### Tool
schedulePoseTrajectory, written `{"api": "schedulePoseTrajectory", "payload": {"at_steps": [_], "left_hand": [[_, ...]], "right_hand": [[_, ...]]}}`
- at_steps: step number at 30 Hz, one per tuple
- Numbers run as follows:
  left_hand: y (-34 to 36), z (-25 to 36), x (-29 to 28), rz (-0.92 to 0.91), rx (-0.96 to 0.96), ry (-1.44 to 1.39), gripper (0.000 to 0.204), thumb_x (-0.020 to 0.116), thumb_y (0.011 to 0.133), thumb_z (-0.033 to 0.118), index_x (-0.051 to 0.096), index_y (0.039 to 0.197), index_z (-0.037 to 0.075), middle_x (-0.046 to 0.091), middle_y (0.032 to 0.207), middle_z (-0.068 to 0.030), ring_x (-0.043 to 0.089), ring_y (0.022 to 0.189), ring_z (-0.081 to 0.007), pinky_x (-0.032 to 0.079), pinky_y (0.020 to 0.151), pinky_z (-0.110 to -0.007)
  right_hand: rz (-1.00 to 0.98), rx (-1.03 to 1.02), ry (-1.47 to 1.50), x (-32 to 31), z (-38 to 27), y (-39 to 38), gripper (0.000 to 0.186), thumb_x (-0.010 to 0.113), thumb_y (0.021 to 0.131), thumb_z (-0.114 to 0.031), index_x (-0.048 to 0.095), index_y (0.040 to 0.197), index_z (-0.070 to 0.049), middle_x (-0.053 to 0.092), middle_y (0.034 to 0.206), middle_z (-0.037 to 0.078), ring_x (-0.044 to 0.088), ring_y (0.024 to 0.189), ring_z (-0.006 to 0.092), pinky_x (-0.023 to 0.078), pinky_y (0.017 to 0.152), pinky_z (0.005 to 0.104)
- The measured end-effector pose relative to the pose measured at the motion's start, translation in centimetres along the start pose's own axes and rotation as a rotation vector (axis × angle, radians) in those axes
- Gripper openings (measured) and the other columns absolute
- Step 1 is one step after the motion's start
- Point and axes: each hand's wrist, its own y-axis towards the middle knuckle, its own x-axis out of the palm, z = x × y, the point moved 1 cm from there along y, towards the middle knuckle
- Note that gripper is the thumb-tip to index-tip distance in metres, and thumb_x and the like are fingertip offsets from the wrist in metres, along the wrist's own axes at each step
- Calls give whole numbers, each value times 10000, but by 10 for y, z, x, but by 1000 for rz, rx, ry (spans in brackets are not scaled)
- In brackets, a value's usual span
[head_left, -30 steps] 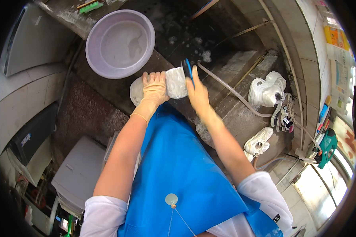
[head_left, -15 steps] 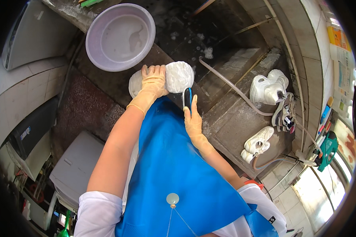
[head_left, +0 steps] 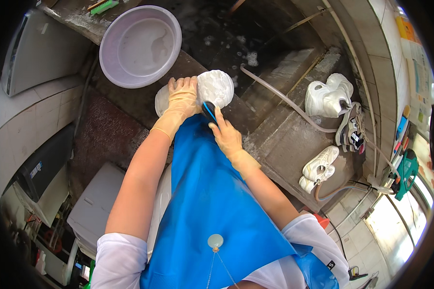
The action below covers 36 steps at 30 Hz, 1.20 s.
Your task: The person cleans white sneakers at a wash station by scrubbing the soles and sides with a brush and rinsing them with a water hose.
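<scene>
Just beyond the apron (head_left: 212, 202), find the white shoe (head_left: 215, 86), seemingly sole up, lying crosswise on the near side of the basin (head_left: 112, 58). See the gloved left hand (head_left: 183, 98) wrapped over its middle, grip snug, both rounded ends left bare on either side. See also the right hand (head_left: 226, 137), grip closed around a black brush (head_left: 209, 111) with blue trim, brush head at the near edge of the right end. Cannot tell light contact from a narrow gap there: bristles out of sight. For what looks like scrubbing, brace the shoe hard with the left hand to prevent rocking or spinning under each stroke. Lay the bristles flat, not on a corner, and work in short strokes along the curve of the rim, then across the face. Aim strokes clear of the left hand. Loosen the right wrist rather than driving from the shoulder, and ease pressure near the edge to avoid slipping off toward the apron. Turn the shoe a little between passes to bring fresh surface under the brush.
</scene>
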Motion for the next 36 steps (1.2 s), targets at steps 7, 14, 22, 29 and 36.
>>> {"api": "schedulePoseTrajectory", "payload": {"at_steps": [7, 14, 22, 29, 36], "left_hand": [[4, -12, 24, 118, 46, 6, 959, 833, 615, 407, 376, 1374, 39, 514, 1306, -148, 416, 1312, -321, 161, 1153, -593], [4, 3, -3, 73, 38, 3, 968, 876, 523, 359, 431, 1332, 69, 537, 1255, -123, 464, 1249, -304, 175, 1157, -563], [-2, -2, 9, 133, 41, -11, 933, 853, 549, 334, 429, 1332, 56, 539, 1223, -124, 474, 1224, -303, 170, 1150, -579], [-5, -3, 14, 152, 50, -14, 935, 848, 568, 338, 400, 1332, 37, 517, 1249, -137, 453, 1237, -315, 160, 1145, -598], [-1, 1, 14, 95, 36, -10, 951, 851, 566, 326, 388, 1343, 30, 507, 1270, -139, 443, 1248, -316, 155, 1145, -606]], "right_hand": [[-17, 79, 117, -7, -44, 24, 575, 473, 1005, -419, 288, 1530, -276, 662, 1015, 204, 647, 886, 426, 529, 731, 482], [240, 136, 378, -16, -19, 29, 647, 507, 1004, -349, 212, 1562, -207, 661, 1019, 245, 647, 916, 428, 515, 801, 454], [421, 35, 567, -16, -6, 22, 622, 442, 1035, -290, 192, 1551, -49, 391, 1492, 277, 455, 1339, 403, 393, 1080, 376], [199, 179, 594, -31, 2, 0, 621, 440, 1035, -291, 208, 1544, -21, 303, 1553, 257, 330, 1436, 356, 270, 1164, 370], [-109, 336, 760, -114, -22, 130, 545, 475, 1027, -269, 368, 1475, 22, 520, 1423, 199, 503, 1298, 258, 370, 1075, 329]]}}
